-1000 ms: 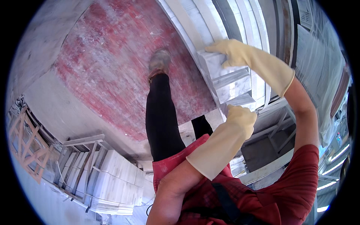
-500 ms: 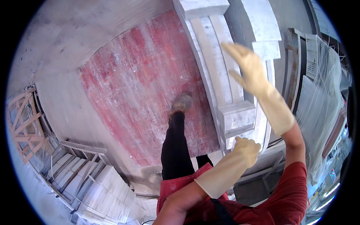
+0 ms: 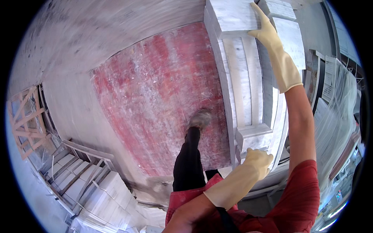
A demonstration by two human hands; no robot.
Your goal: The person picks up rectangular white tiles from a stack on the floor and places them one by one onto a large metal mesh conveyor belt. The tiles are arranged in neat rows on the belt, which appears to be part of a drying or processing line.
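Observation:
My left hand (image 3: 257,162), in a cream rubber glove, is closed at the near end of a short stack of white slabs (image 3: 254,136). Its curled fingers hide whatever they may hold. My right hand (image 3: 269,33), gloved alike, reaches far forward. Its thumb and fingers spread along the right side of the far stack of white, grey-veined slabs (image 3: 237,16) and appear to touch it. Between the two stacks, pale flat strips (image 3: 235,77) run lengthwise over a long row of white slabs (image 3: 230,97).
A worn red board (image 3: 159,93) lies left of the slabs, with my shoe (image 3: 201,118) on it. More white slabs (image 3: 289,42) stand right of my right hand. Strapped crated slabs (image 3: 101,194) and a wooden frame (image 3: 29,120) are at left; plastic sheeting (image 3: 338,97) hangs at right.
My right hand has gone from above the strips forward to the far stack. My left hand stays closed by the near stack. The whole view has shifted slightly.

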